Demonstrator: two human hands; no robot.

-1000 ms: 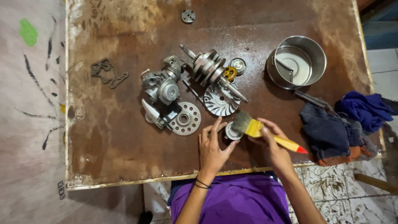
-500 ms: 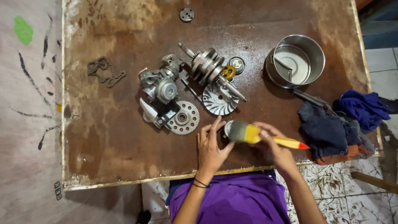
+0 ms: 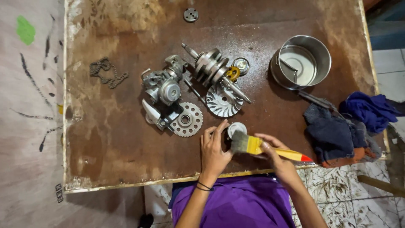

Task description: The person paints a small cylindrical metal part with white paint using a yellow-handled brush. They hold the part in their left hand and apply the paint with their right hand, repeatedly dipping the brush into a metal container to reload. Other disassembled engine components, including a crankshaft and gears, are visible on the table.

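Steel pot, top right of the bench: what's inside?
The steel pot holds pale, cloudy liquid with a thin metal piece leaning against its inner left wall. The liquid hides the pot's bottom and that piece's lower end.

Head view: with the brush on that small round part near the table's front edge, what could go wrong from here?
The small round part is held only by the left hand fingertips, close to the table edge; it might slip and roll off. The paintbrush in the right hand could flick grime onto the purple shirt. The metal pot sits beyond the rags, so reaching for it may drag them.
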